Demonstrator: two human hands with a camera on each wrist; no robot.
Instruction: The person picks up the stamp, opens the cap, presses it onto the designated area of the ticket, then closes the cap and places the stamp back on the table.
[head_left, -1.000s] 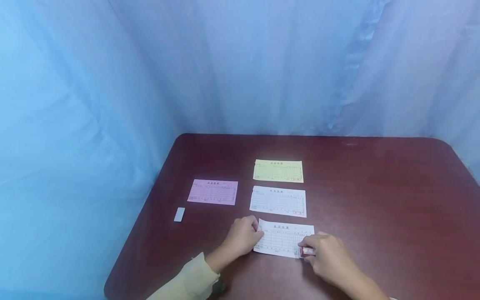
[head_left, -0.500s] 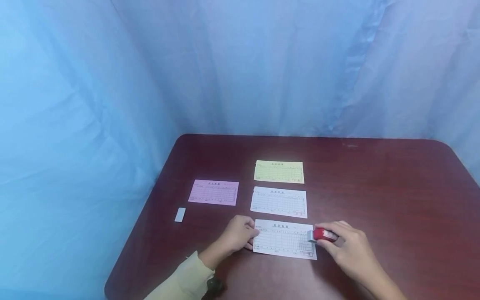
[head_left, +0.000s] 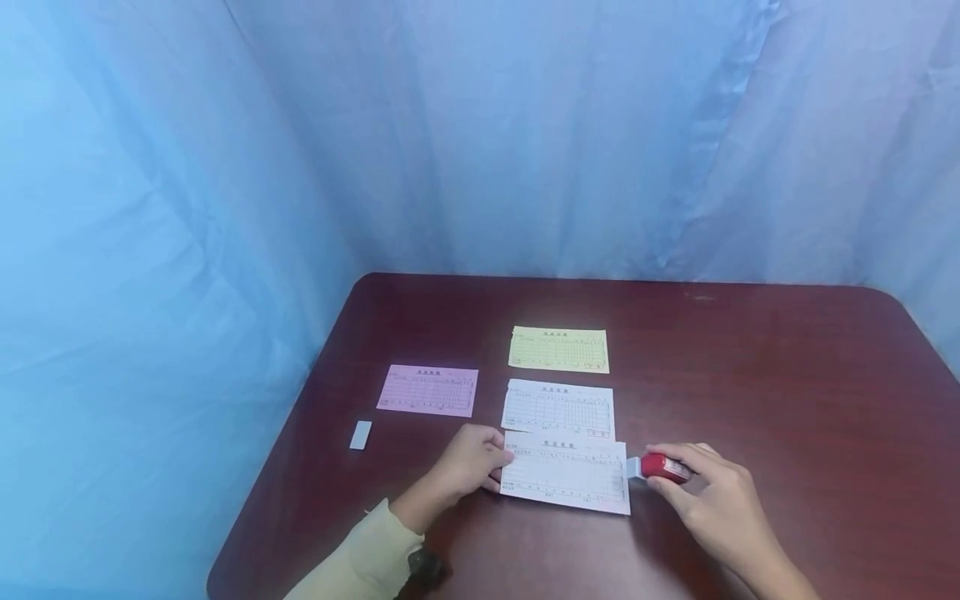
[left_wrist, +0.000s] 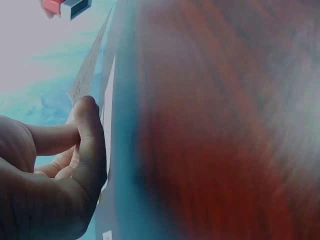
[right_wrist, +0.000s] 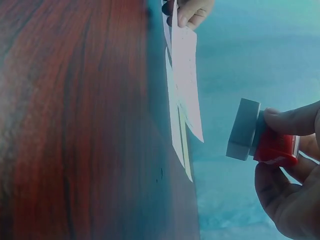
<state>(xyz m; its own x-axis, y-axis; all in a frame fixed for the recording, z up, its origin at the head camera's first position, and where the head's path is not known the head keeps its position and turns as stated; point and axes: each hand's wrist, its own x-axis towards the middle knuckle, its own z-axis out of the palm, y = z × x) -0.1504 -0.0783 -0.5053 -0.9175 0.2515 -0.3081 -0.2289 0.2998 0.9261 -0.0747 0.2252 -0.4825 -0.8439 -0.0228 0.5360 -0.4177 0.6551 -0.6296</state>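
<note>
Between its thumb and fingers my left hand (head_left: 471, 460) pinches the left edge of a white printed form (head_left: 564, 473). In the left wrist view this form (left_wrist: 86, 72) is raised off the table. My right hand (head_left: 716, 496) grips a stamp with a red body (head_left: 664, 468) and a grey end, held just right of the form. The right wrist view shows the stamp (right_wrist: 276, 145) in the air, apart from the paper, its grey end turned toward the form (right_wrist: 186, 80).
Behind the held form lies another white form (head_left: 558, 406), partly overlapped in view, with a yellow form (head_left: 559, 349) farther back. A pink form (head_left: 428, 390) and a small pale rectangular piece (head_left: 361, 435) lie to the left on the dark red table (head_left: 750, 375). Blue curtains hang around.
My right hand has lifted the stamp off the form's lower right corner and drawn it to the right, showing a red mark there. My left hand has raised the form from the table.
</note>
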